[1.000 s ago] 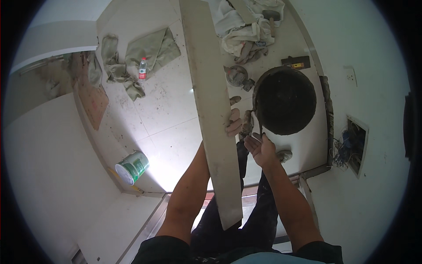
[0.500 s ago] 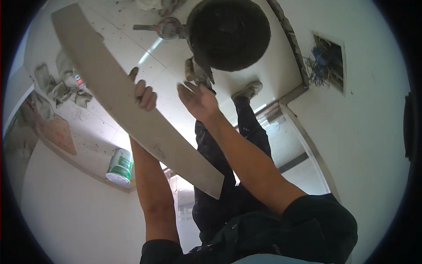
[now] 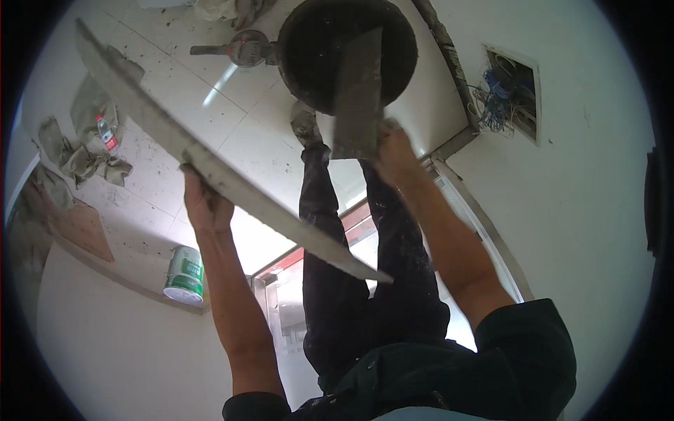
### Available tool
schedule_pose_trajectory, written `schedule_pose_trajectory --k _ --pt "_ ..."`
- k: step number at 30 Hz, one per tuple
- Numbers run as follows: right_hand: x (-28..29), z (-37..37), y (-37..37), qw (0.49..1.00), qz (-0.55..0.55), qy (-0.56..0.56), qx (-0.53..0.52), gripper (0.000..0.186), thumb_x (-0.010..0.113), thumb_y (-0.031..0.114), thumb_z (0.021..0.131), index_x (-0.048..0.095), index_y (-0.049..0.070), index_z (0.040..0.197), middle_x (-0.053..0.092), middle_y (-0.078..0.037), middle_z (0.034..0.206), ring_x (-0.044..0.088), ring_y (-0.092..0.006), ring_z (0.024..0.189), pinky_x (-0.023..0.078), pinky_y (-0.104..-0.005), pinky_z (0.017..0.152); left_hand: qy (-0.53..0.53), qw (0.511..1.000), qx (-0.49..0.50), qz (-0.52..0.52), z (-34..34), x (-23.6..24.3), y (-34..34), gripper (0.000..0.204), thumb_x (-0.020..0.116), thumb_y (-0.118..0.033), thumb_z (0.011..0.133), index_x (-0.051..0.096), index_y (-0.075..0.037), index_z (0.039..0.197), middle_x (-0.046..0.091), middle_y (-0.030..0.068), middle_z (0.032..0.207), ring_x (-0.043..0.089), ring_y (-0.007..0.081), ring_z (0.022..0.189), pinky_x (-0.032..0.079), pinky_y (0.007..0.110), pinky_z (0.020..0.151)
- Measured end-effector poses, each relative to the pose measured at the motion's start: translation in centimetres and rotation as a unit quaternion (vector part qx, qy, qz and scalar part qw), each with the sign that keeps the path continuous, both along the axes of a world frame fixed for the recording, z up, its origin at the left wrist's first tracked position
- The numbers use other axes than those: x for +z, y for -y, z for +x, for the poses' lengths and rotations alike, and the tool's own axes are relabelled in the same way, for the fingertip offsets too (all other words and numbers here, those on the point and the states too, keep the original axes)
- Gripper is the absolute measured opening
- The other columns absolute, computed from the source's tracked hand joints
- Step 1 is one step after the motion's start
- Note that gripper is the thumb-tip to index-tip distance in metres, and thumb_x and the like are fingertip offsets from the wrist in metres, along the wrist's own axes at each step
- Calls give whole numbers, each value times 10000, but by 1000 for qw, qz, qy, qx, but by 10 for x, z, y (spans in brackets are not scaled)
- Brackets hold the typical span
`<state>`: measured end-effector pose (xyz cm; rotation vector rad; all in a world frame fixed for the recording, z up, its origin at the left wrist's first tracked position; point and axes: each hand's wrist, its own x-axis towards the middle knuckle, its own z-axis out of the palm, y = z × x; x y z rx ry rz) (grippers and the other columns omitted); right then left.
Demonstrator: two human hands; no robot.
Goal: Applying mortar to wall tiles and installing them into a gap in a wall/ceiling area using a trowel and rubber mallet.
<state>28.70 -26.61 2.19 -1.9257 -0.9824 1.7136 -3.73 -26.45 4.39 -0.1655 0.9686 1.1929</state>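
- With the left hand (image 3: 209,207), partly closed, supporting a long pale board (image 3: 239,189) from its lower edge, near mid-length; cannot tell how most of the fingers lie, being hidden behind the board.
- Seen almost edge-on, slanting from upper left down to the front of the dark trousers (image 3: 337,281); well to the left of the right hand (image 3: 397,154) at the gripping point.
- With the right hand, blurred but closed, grasping a flat rectangular trowel (image 3: 358,98) at its right edge; cannot make out the grip itself.
- Pointing away from the body with the trowel blade, overlapping the opening of a round black bucket (image 3: 305,63); cannot tell whether dipped inside or held above, nor what lies in the dark interior.
- Just left of the bucket, on the tiled floor (image 3: 249,144): a round grey tool (image 3: 248,50) with a dark handle.
- Farther left, beyond the board: crumpled grey-green cloths (image 3: 91,161) and beside them a clear plastic bottle (image 3: 107,133) with a red cap.
- Left of the left forearm, near the wall: a white-and-green pail (image 3: 185,274).
- Set into the right wall: a recess with tangled blue wires (image 3: 497,95).
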Motion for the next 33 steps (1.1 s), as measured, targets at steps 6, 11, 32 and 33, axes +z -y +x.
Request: schedule_pose_trajectory --k 6,11,32,33 --pt "-37 43 -69 986 -124 97 -54 318 563 275 904 544 -22 1016 577 -100 754 573 -175 607 477 -315 525 -32 998 -21 43 7 -27 7 468 390 -322 1004 355 -43 1379 467 128 1351 447 244 1256 354 439 1075" --pt "-89 38 -71 978 -206 -6 1 253 499 223 942 570 13 819 596 -118 740 597 -216 589 474 -321 464 -82 996 -5 -40 11 -22 23 479 409 -357 995 357 -106 1400 410 102 1407 401 219 1280 311 435 1090" --pt "-213 34 -65 980 31 19 197 226 613 171 834 647 43 652 592 -102 642 605 -185 657 509 -337 636 -269 953 -82 -116 27 -18 8 560 435 -416 977 323 -71 1404 417 138 1348 414 220 1238 362 424 1056" --pt "-208 34 -68 903 7 139 408 149 565 128 856 649 23 792 615 -99 771 620 -204 720 522 -328 703 -273 953 -88 -99 28 -16 8 560 435 -415 977 323 -71 1404 417 138 1348 414 220 1238 362 424 1056"
